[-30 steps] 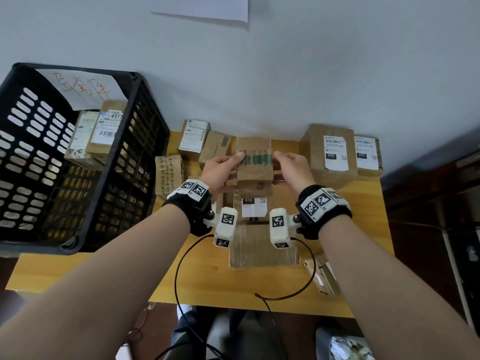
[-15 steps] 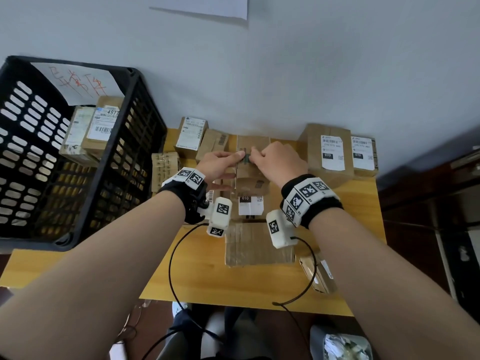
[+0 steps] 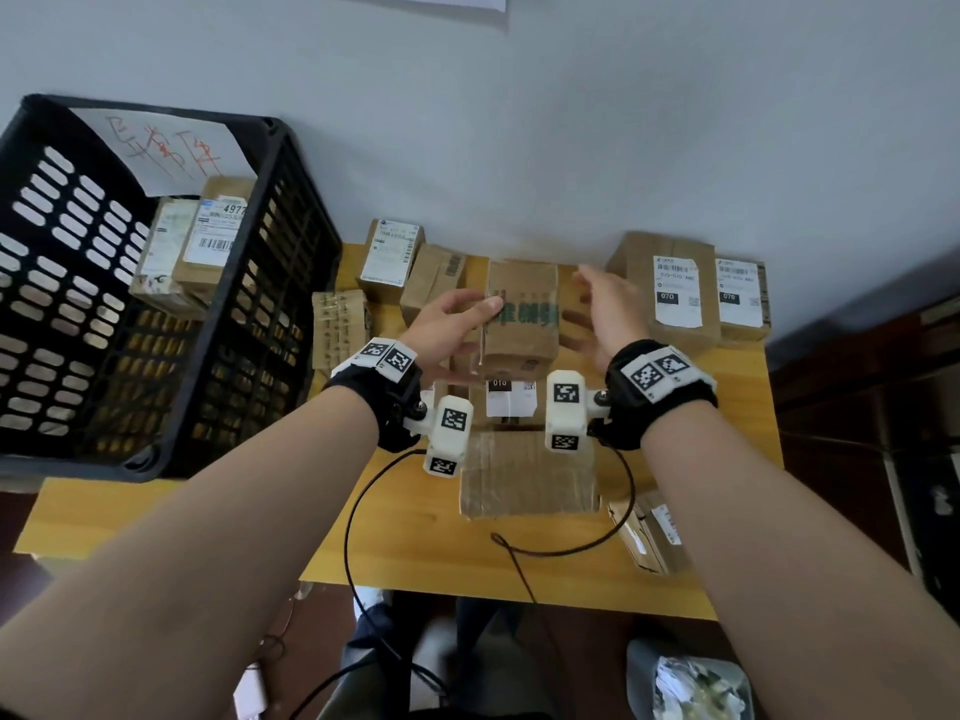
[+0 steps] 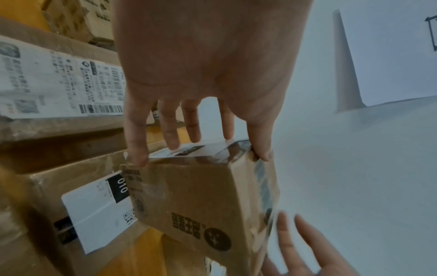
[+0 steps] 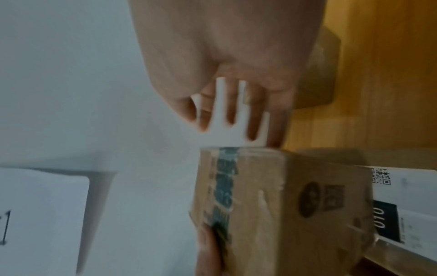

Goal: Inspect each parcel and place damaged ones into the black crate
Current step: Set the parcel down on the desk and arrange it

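Parcel [image 3: 523, 311] with green print now sits lifted above the table's other boxes, pinched in the left hand [image 3: 451, 324]; the right hand [image 3: 610, 314] has come off it, fingers spread, seemingly just beside. Inspection continues; black crate [image 3: 291, 210] waits left.

small green-taped parcel [image 3: 522, 314] held above other parcels; black crate [image 3: 291, 283] left.

- One black crate [image 3: 156, 114].
- Two crate parcels [image 3: 218, 236] visible inside.
- One held parcel [image 3: 522, 314], raised.
- Eight resting parcels [image 3: 670, 288] on the surface [image 3: 208, 522].
- Two wrist cameras [image 3: 452, 428].
- Two paper sheets [image 3: 171, 148]: one in crate, one on wall.
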`<state>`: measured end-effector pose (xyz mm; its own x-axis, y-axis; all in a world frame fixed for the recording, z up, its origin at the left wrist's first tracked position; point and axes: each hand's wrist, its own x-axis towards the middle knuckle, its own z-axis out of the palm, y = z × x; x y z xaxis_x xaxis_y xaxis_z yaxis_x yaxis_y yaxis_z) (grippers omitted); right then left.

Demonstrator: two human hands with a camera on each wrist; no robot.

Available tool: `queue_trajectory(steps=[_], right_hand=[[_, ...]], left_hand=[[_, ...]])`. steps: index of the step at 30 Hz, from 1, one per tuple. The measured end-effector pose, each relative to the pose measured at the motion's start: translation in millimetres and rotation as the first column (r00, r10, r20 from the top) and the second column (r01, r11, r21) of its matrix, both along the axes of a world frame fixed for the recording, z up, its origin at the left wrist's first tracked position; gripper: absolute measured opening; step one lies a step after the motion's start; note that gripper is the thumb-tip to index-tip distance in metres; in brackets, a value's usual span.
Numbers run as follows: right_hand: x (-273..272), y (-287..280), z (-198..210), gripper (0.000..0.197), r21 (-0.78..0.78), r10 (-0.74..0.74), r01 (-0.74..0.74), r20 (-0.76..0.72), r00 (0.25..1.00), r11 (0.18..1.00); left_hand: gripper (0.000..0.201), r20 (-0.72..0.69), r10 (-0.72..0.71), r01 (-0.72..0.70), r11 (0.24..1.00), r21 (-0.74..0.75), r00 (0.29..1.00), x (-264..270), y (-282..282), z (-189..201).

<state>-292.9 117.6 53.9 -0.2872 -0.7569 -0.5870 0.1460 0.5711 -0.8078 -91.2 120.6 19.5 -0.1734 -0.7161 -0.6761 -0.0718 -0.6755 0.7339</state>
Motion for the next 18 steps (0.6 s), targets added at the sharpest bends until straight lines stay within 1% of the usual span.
queue_trajectory(steps=[2, 3, 4, 6, 8, 9, 10, 11, 13, 14, 15, 16, 18], right_hand=[[3, 0, -2, 0.035, 0.118, 0.117, -0.115, -0.009, 0.993, 0.986], [4, 0, -3, 0.042, 0.144, 0.173, -0.171, -0.001, 0.985, 0.975], [3, 1, -3, 0.048, 0.147, 0.192, -0.192, 0.018, 0.981, 0.97], [0, 2, -2, 0.053, 0.129, 0.145, -0.154, 0.077, 0.986, 0.98], [-5, 3, -2, 0.053, 0.093, 0.073, -0.085, 0.125, 0.989, 0.992], [-7, 2, -4, 0.056, 0.067, 0.049, -0.058, 0.135, 0.99, 0.996], [-9, 1, -6, 0.06, 0.036, 0.028, -0.033, 0.146, 0.989, 0.999], [-11, 1, -7, 0.063, 0.009, 0.004, -0.005, 0.166, 0.986, 1.0], [-15, 0, -13, 0.062, -0.028, -0.06, 0.068, 0.22, 0.974, 0.997], [-18, 0, -17, 0.058, -0.037, -0.092, 0.103, 0.236, 0.967, 0.994], [-22, 0, -20, 0.053, -0.04, -0.119, 0.133, 0.254, 0.96, 0.99], [-26, 1, -24, 0.051, -0.032, -0.139, 0.154, 0.28, 0.95, 0.988], [-34, 3, -32, 0.044, 0.007, -0.177, 0.186, 0.338, 0.924, 0.983]], left_hand=[[0.051, -0.078, -0.013, 0.015, 1.0, 0.026, 0.997, -4, 8, 1], [0.048, -0.106, 0.004, -0.002, 1.0, 0.017, 0.994, -7, 12, 3], [0.046, -0.122, 0.045, -0.047, 0.999, -0.007, 0.991, -10, 14, 3], [0.035, -0.136, 0.122, -0.137, 0.984, -0.111, 0.983, -13, 14, 3], [0.024, -0.097, 0.142, -0.163, 0.951, -0.261, 0.985, -15, 9, 0], [0.028, -0.078, 0.141, -0.158, 0.936, -0.315, 0.987, -16, 5, -2], [0.041, -0.074, 0.144, -0.161, 0.928, -0.337, 0.987, -19, 1, -4], [0.061, -0.08, 0.161, -0.179, 0.925, -0.335, 0.984, -22, -3, -3], [0.107, -0.095, 0.222, -0.24, 0.934, -0.265, 0.97, -28, -13, -4], [0.122, -0.119, 0.236, -0.257, 0.943, -0.213, 0.964, -30, -17, -6], [0.129, -0.155, 0.226, -0.25, 0.956, -0.157, 0.962, -34, -20, -7], [0.128, -0.184, 0.2, -0.222, 0.969, -0.107, 0.962, -36, -20, -7], [0.113, -0.202, 0.153, -0.166, 0.985, -0.05, 0.967, -43, -21, -10]])
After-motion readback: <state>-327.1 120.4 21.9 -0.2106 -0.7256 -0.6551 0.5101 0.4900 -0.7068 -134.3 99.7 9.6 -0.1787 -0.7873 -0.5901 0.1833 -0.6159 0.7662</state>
